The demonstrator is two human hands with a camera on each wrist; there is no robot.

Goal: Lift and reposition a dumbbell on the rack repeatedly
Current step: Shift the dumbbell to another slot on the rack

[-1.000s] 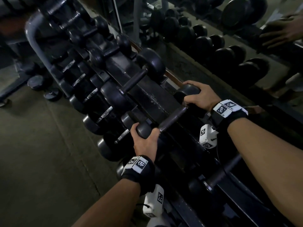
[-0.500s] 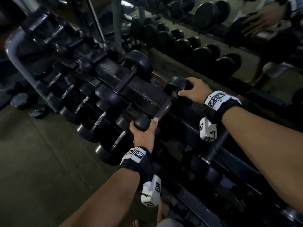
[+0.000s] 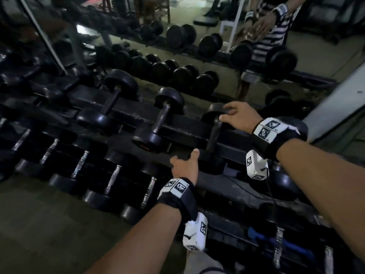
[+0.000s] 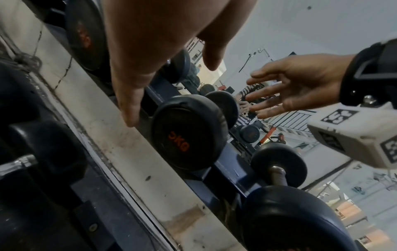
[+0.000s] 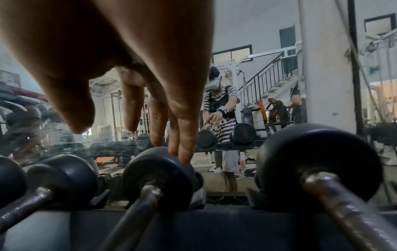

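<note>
A black round-headed dumbbell (image 3: 214, 135) lies across the top tier of the rack (image 3: 183, 123), near head toward me. My right hand (image 3: 236, 115) hovers over its far head with fingers spread and straight. In the right wrist view two fingertips (image 5: 184, 156) touch the top of that far head (image 5: 159, 171), above the handle (image 5: 137, 203). My left hand (image 3: 184, 166) sits just left of the near head (image 3: 212, 164), thumb pointing up, and grips nothing. The left wrist view shows its fingers extended and that near head (image 4: 290, 220) beside them.
Two more black dumbbells (image 3: 156, 123) (image 3: 107, 107) lie to the left on the same tier, another (image 5: 318, 161) to the right. Several chrome-handled dumbbells (image 3: 116, 175) fill the lower tier. A mirror (image 3: 217, 62) backs the rack. Bare floor (image 3: 39, 224) lies left, a white pillar (image 3: 335, 99) right.
A second ago both hands gripped the dumbbell's two heads. Both hands have since let go and opened. The dumbbell now rests on the top tier, and my head has turned.
</note>
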